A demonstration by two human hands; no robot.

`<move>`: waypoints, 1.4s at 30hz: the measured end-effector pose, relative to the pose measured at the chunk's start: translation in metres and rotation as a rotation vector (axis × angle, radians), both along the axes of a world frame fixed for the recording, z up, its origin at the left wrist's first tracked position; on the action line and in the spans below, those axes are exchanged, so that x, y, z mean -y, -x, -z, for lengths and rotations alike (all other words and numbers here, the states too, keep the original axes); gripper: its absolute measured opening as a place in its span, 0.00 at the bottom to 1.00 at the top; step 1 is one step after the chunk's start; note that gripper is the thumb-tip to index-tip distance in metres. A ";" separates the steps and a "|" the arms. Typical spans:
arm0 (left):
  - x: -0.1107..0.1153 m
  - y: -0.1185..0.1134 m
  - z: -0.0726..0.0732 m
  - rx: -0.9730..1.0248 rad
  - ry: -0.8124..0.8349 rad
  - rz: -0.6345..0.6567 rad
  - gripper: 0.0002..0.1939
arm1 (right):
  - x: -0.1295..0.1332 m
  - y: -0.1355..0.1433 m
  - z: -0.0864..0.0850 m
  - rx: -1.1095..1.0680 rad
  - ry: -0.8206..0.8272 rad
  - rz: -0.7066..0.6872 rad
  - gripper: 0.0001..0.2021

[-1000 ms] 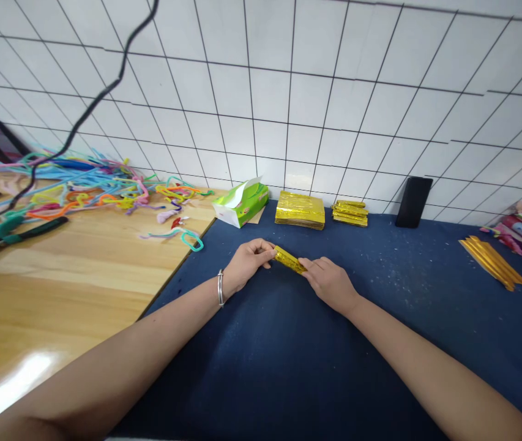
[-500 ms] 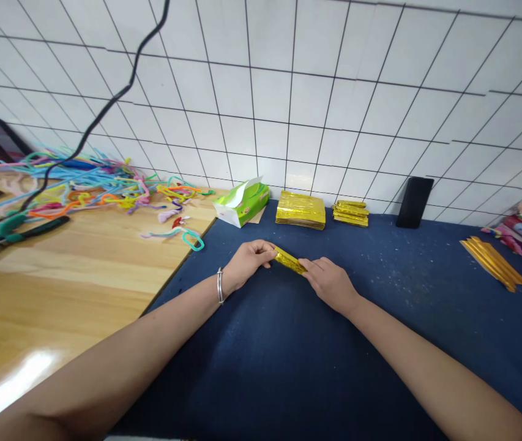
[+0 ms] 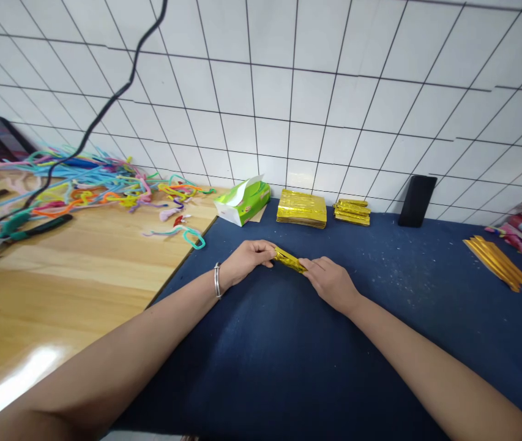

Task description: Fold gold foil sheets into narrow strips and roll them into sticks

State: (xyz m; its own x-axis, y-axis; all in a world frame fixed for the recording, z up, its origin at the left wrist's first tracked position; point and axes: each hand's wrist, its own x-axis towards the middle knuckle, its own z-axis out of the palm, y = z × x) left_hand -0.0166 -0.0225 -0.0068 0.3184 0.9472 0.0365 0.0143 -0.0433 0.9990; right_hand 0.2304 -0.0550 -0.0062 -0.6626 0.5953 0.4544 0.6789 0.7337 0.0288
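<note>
Between my two hands is a narrow folded strip of shiny gold foil paper, slanting down to the right just above or on the dark blue table surface. My left hand, with a silver bangle at the wrist, pinches its left end between thumb and fingers. My right hand is closed on the right end, its fingertips covering that tip. A dark gap shows along the strip between its layers. Behind it lie a stack of flat gold foil sheets and a smaller pile of folded gold pieces.
A green tissue pack stands by the tiled wall. A black phone-like slab leans there too. Orange-gold folded strips lie at right. On the wooden table are colourful pipe cleaners and green-handled pliers; a black cable crosses the left.
The foil strip now shows a dark gap between its layers where it looked flat before. Both hands keep their hold in nearly the same place. The view has shifted slightly.
</note>
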 end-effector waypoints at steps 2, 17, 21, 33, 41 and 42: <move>0.000 -0.001 0.000 -0.009 0.008 -0.008 0.10 | 0.000 0.000 0.000 0.003 0.007 0.000 0.17; 0.001 -0.004 -0.002 0.022 -0.015 -0.042 0.07 | 0.002 0.001 -0.003 0.048 -0.028 -0.029 0.17; 0.001 -0.004 -0.005 0.063 -0.010 -0.001 0.14 | 0.002 0.001 -0.004 0.041 -0.048 -0.023 0.16; 0.000 0.002 -0.007 -0.073 -0.095 0.086 0.09 | 0.003 0.000 -0.006 0.050 -0.032 0.006 0.16; -0.002 0.002 -0.001 -0.175 -0.189 0.097 0.09 | 0.002 0.000 -0.005 0.053 -0.028 0.005 0.16; -0.003 0.002 0.000 -0.185 -0.195 0.094 0.09 | 0.002 0.000 -0.005 0.054 -0.026 0.005 0.16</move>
State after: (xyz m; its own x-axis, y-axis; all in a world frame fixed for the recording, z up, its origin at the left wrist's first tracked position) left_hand -0.0189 -0.0198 -0.0065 0.4230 0.8939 0.1482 0.1826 -0.2443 0.9524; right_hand 0.2303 -0.0574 -0.0011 -0.6832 0.5875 0.4337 0.6799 0.7285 0.0841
